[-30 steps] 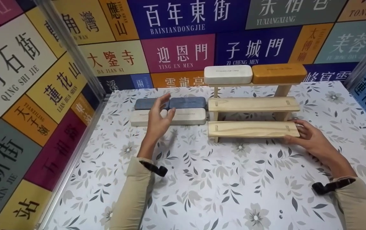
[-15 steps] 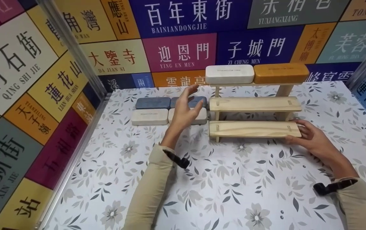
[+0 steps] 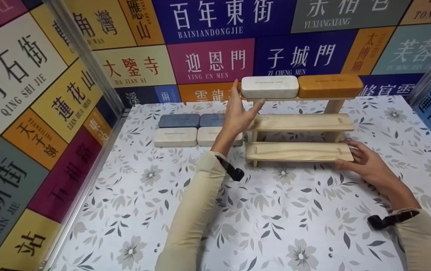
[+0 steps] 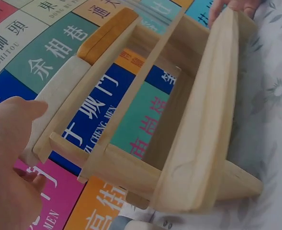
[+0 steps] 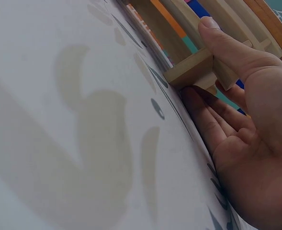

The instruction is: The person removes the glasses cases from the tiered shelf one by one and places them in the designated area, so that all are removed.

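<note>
A three-step wooden display stand (image 3: 300, 152) stands on the table. On its top step sit a white rounded block (image 3: 270, 87) and an orange-brown rounded block (image 3: 330, 86), side by side. My left hand (image 3: 236, 113) is at the left end of the white block, fingers and thumb spread. In the left wrist view its thumb overlaps the white block (image 4: 59, 96) near that end. My right hand (image 3: 369, 165) grips the right end of the lowest step. The right wrist view shows its thumb (image 5: 222, 40) on top of the board and fingers beneath.
Left of the stand lie two blue-grey blocks (image 3: 178, 121) behind two off-white blocks (image 3: 175, 137), partly covered by my left hand and forearm. A floral cloth (image 3: 268, 226) covers the table. Panels with large printed characters (image 3: 209, 62) rise behind and at the left.
My left hand has moved right and upward from over the loose blocks to the white block on the top step. The right hand has stayed on the lowest step.
</note>
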`<state>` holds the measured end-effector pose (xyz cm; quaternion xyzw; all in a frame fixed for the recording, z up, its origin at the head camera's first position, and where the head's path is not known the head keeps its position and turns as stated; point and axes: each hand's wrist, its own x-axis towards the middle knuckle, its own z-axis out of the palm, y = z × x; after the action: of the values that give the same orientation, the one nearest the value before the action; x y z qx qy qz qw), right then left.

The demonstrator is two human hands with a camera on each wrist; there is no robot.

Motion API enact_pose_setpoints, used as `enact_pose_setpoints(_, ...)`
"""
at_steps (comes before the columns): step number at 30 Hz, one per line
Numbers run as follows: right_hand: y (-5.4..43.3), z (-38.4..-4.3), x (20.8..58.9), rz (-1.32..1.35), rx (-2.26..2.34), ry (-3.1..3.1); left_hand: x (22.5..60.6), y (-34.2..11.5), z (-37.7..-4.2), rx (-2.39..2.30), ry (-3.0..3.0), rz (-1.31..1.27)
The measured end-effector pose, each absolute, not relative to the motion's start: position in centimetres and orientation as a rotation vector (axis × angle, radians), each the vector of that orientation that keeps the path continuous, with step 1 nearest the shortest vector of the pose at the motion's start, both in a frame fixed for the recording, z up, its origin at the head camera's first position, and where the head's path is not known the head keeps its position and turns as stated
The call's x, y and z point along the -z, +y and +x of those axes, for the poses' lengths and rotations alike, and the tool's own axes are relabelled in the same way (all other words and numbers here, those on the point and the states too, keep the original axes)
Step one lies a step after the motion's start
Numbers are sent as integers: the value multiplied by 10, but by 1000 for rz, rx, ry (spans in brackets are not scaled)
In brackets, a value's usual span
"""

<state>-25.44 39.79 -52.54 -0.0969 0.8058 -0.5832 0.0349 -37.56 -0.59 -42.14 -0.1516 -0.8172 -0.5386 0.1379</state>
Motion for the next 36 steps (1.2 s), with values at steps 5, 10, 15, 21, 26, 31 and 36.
enact_pose_setpoints(5,398,-254,525,-295,1772,2482,422,0,-380,1572,-2266,-450)
enact_pose_setpoints(10,399,-256,526,-297,1742,2497,426,-3,-381,1553,-2188,-439)
enact_pose_setpoints(15,401,-257,527,-308,1745,2500,426,-9,-378,1511,-2214,-420)
enact_pose_setpoints(21,400,-256,528,-298,1742,2511,427,-13,-374,1580,-2201,-419)
enact_pose_setpoints(26,399,-258,529,-319,1775,2494,431,-15,-369,1712,-2097,-436)
enact_pose_setpoints(31,399,-258,530,-337,1801,2476,438,-18,-363,1815,-1989,-444)
enact_pose_setpoints(36,399,-258,529,-350,1870,2423,442,-23,-358,1846,-1937,-449)
